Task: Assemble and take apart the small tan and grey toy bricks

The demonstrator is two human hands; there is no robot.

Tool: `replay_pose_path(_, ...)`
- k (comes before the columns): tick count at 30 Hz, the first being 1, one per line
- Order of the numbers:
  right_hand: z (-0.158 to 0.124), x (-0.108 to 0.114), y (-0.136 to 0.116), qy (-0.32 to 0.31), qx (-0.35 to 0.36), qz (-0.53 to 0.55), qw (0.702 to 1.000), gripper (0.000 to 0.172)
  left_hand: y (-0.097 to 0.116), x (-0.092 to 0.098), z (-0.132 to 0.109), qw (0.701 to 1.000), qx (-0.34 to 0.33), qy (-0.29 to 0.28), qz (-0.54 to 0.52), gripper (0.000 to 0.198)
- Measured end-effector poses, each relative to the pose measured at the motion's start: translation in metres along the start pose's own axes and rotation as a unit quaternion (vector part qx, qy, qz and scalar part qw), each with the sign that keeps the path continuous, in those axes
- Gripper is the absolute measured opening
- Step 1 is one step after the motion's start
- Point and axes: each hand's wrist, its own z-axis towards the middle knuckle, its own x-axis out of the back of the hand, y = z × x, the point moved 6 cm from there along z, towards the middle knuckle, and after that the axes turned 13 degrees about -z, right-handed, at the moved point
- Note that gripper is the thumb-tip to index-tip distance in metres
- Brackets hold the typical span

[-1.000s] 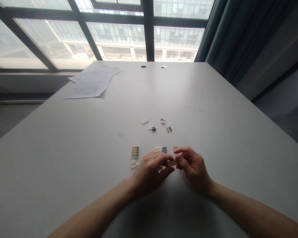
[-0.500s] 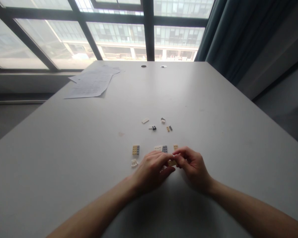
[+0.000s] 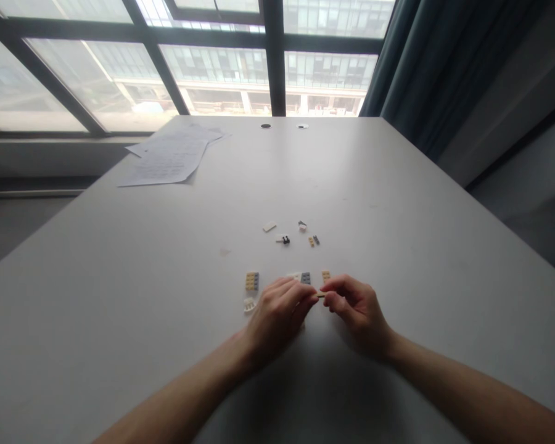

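Between my two hands is a small tan building-block plate (image 3: 320,295), seen nearly edge-on. My left hand (image 3: 282,311) pinches its left end with the fingertips. At the other end, the thumb and fingers of my right hand (image 3: 354,306) are closed on it. Just beyond the fingers lie a grey-and-white block piece (image 3: 306,278), partly covered by my left hand, and a tan studded plate (image 3: 325,275). To the left of my left hand are a tan-and-grey studded block (image 3: 252,281) and a white curved piece (image 3: 249,305).
Farther back on the white table (image 3: 166,246) lie a white flat tile (image 3: 269,227), a black-and-white piece (image 3: 283,240), a grey-and-white piece (image 3: 302,226) and small tan and grey bits (image 3: 313,240). Paper sheets (image 3: 166,160) rest at the far left.
The tan plate has turned from showing its broad face to nearly edge-on. My left fingers have closed in on its end. The whole view has shifted slightly.
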Motion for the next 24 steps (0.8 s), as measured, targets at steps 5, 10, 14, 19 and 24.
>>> replay_pose_path(5, -0.002, -0.001, -0.002, -0.002, 0.01, 0.008, 1.0, 0.011, -0.004, 0.004, -0.001, 0.999, 0.036, 0.019, -0.02, 0.014)
replay_pose_path(10, -0.004, 0.003, -0.011, 0.036, 0.062, -0.054, 0.996, 0.009, -0.011, 0.007, -0.002, 0.989, 0.091, 0.05, -0.104, 0.007)
replay_pose_path(14, -0.005, 0.005, -0.017, 0.065, 0.119, -0.085, 0.987, 0.015, -0.017, 0.008, -0.003, 0.973, 0.125, 0.064, -0.183, 0.005)
replay_pose_path(19, -0.005, 0.006, -0.022, 0.081, 0.152, -0.102, 0.98, 0.018, -0.024, 0.007, -0.006, 0.935, 0.163, 0.09, -0.301, 0.011)
replay_pose_path(24, -0.008, 0.007, -0.03, 0.084, 0.203, -0.124, 0.968, 0.023, -0.027, 0.003, -0.007, 0.888, 0.201, 0.101, -0.402, 0.014)
